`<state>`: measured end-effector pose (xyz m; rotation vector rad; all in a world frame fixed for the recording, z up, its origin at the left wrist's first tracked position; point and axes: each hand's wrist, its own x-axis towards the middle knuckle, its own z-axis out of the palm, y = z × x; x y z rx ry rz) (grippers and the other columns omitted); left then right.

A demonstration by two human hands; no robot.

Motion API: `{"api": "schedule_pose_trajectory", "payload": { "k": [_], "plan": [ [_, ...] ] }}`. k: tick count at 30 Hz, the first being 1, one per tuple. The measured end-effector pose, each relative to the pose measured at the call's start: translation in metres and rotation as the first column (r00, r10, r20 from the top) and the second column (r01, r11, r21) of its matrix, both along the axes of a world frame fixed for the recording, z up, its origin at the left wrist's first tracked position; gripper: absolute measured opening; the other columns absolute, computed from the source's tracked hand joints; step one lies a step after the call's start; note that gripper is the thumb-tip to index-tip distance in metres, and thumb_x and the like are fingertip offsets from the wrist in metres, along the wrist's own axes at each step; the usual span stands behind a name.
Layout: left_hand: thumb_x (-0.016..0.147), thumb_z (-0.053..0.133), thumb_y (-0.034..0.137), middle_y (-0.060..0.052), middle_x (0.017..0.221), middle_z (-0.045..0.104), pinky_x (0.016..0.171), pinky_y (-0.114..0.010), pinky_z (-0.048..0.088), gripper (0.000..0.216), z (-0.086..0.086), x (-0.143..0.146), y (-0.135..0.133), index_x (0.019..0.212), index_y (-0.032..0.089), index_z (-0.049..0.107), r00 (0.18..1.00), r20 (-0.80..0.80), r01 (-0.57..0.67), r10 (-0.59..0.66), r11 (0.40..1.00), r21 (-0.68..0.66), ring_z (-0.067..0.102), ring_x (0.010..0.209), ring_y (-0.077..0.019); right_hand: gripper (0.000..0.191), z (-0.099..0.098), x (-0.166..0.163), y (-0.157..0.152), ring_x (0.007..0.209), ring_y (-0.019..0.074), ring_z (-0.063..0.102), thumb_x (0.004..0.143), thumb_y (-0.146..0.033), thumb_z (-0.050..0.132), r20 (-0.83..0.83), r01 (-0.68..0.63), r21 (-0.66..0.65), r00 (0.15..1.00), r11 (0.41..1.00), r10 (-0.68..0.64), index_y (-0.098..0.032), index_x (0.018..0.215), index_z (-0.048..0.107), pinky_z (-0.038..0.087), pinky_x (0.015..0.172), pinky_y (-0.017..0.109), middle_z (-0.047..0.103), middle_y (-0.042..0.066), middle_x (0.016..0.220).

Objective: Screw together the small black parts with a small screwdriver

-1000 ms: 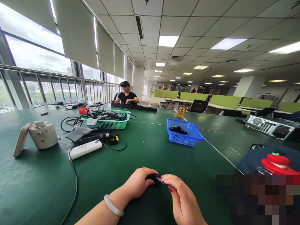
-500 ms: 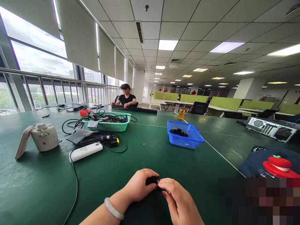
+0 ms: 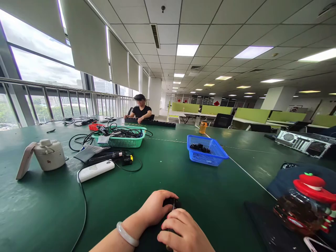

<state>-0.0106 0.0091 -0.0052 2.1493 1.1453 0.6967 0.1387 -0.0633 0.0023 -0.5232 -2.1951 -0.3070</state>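
My left hand (image 3: 154,209) rests on the green table (image 3: 147,182) near its front edge, fingers curled round a small black object (image 3: 171,202). A pale bangle sits on that wrist. My right hand (image 3: 181,232) lies just in front of it, fingers bent and pressed against the same black object, partly covering it. What the right fingers pinch is hidden. A blue basket (image 3: 206,149) with small black parts stands further back, right of centre.
A green basket (image 3: 121,137) full of cables, a white power strip (image 3: 96,170) and a white jar (image 3: 49,154) lie at the left. A jar with a red lid (image 3: 307,203) stands at the right. Another person (image 3: 140,107) sits at the far end.
My right hand has moved down and left, curling over the black object; earlier it pinched a thin metal piece at the object's side. The left hand has stayed put.
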Motion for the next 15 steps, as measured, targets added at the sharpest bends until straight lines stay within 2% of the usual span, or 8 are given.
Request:
{"api": "schedule_pose_trajectory", "payload": {
  "k": [3,11,15],
  "plan": [
    [0.069,0.053,0.012,0.003,0.112,0.071,0.099,-0.029,0.045,0.045,-0.001,0.001,0.0,0.108,0.027,0.071,1.0,-0.004,-0.007,0.007,1.0,-0.017,0.062,0.106,-0.0174,0.025,-0.001,0.0,0.0,0.073,0.0154,0.058,0.087,-0.007,0.047,-0.02,0.029,0.022,0.999,0.999,-0.028,-0.025,0.085,0.064,0.05,0.071,0.03,0.066,-0.001,0.076],
    [0.071,0.053,0.013,0.002,0.111,0.071,0.098,-0.03,0.044,0.044,0.002,0.001,-0.002,0.109,0.026,0.07,1.0,-0.011,-0.009,0.009,1.0,-0.007,0.061,0.105,-0.0177,0.026,-0.002,-0.006,-0.005,0.055,0.0129,0.05,0.083,-0.004,0.047,-0.03,0.13,0.147,0.991,0.981,-0.127,-0.024,0.079,0.062,0.04,0.051,0.026,0.063,-0.001,0.067],
    [0.072,0.055,0.014,0.001,0.111,0.071,0.098,-0.03,0.044,0.043,0.003,0.001,-0.002,0.111,0.026,0.069,0.999,-0.032,0.0,0.0,1.0,-0.009,0.06,0.105,-0.0181,0.026,-0.009,-0.005,-0.004,0.05,0.0108,0.053,0.086,-0.005,0.042,-0.01,0.098,0.108,0.995,0.989,-0.097,-0.023,0.087,0.062,0.039,0.044,0.023,0.064,0.0,0.072]
  ]
}}
